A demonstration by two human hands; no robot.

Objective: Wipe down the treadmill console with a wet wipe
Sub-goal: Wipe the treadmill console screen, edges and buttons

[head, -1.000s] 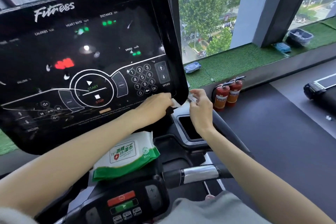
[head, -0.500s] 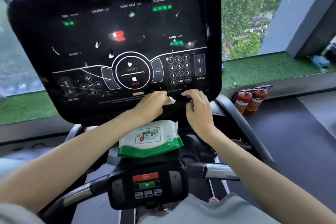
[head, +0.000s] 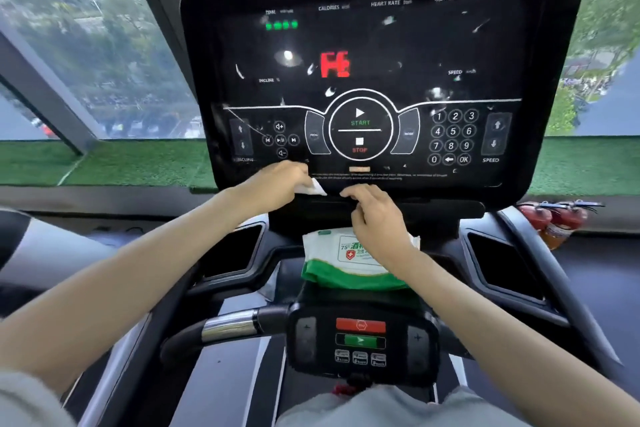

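Observation:
The black treadmill console point(head: 374, 45) fills the upper middle of the view, its screen showing white smears and a red readout. My left hand point(head: 280, 182) holds a white wet wipe point(head: 317, 188) against the console's lower edge, left of centre. A corner of the wipe sticks out to the right of the fingers. My right hand point(head: 375, 218) lies just to the right of it, fingertips curled onto the same lower edge. The green and white wet wipe pack point(head: 343, 262) sits on the ledge below, partly covered by my right wrist.
A lower control pad point(head: 360, 340) with a red and a green button sits on the chrome handlebar point(head: 230, 324). Two cup recesses point(head: 235, 251) point(head: 502, 262) flank the pack. Red fire extinguishers point(head: 554, 218) stand at the right by the window's green turf ledge point(head: 104, 163).
Both hands have slid left along the console's lower edge, the wipe moving from under the keypad to left of the START/STOP dial. The view has swung so the console sits centred.

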